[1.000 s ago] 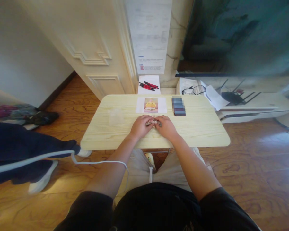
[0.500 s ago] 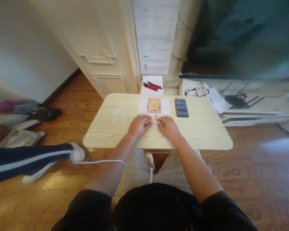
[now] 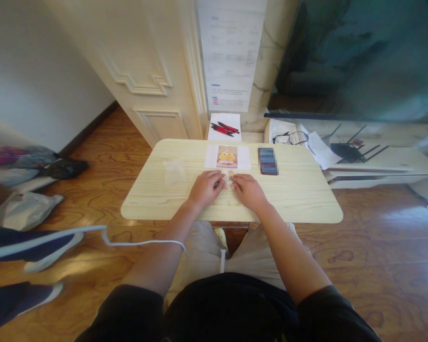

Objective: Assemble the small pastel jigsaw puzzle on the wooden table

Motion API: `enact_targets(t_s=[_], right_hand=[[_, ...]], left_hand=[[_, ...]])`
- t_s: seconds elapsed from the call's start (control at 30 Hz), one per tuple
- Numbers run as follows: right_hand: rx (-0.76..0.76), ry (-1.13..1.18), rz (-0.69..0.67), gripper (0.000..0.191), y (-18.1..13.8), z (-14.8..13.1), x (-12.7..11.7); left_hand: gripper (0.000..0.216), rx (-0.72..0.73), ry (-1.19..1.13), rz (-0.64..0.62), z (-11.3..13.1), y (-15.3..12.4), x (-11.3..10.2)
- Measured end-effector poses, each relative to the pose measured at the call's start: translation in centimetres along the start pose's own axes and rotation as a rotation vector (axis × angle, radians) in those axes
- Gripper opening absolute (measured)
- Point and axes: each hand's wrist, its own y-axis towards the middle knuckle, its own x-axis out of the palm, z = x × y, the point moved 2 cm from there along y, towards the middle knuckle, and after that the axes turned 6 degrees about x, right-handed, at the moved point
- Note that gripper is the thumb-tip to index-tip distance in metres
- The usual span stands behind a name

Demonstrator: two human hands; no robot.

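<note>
My left hand [image 3: 204,187] and my right hand [image 3: 247,189] rest side by side on the pale wooden table [image 3: 299,199]. Their fingers are curled and pinch a small patterned, speckled object [image 3: 228,180] between them; it is too small to name. Just beyond it lies a white card with a yellow figure picture [image 3: 227,156]. A dark flat phone-like item [image 3: 267,160] lies to the right of the card.
A small clear plastic piece [image 3: 174,171] lies left on the table. Red and black pens [image 3: 224,128] sit on white paper behind the table. Glasses [image 3: 288,137] and papers lie on a low white shelf. Another person's legs [image 3: 28,247] are at the left, with a white cable [image 3: 142,243] nearby.
My hands stay together on the small object, fingers shifting slightly. The other person's legs at the left have moved down and left. The view has shifted a little.
</note>
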Motion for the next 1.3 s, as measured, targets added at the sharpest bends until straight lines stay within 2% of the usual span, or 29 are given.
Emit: enact_targets(t_s=[0.27,0.53,0.83,1.03,1.3], right_hand=[[0.010,-0.069,-0.071,0.044,-0.4,-0.6,0.3],[0.016,-0.125,-0.125,0.048,-1.0,-0.7,-0.2],[0.029,-0.127,-0.074,0.045,-0.8,-0.3,0.1],[0.026,-0.150,-0.089,0.049,-0.9,-0.3,0.5],[0.027,-0.150,-0.087,0.044,-1.3,-0.6,-0.1]], left_hand=[[0.031,0.039,0.020,-0.079,0.6,-0.2,0.5],[0.042,-0.003,0.106,-0.181,1.6,-0.6,0.3],[0.038,0.029,0.087,-0.122,1.1,-0.4,0.0],[0.038,0.043,0.127,-0.164,1.0,-0.6,0.3],[0.040,0.026,0.125,-0.182,1.6,-0.8,0.3]])
